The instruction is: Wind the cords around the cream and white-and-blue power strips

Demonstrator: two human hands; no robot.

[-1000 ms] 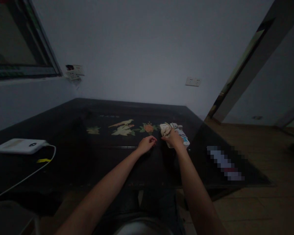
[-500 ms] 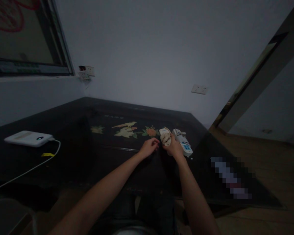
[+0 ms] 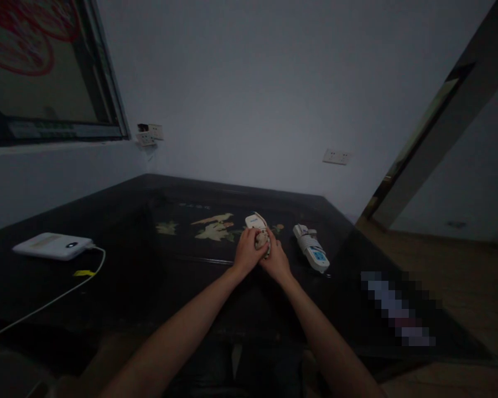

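Device (image 3: 254, 222) with cord (image 3: 262, 239) sits clasped by left hand (image 3: 246, 253) and right hand (image 3: 277, 261).

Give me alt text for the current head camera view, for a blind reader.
A person's left hand and right hand together hold a white object with a bundled cord at a dark table decorated with a bird. To the right lies a white power strip wrapped in cord; at far left is a white device with a cable.
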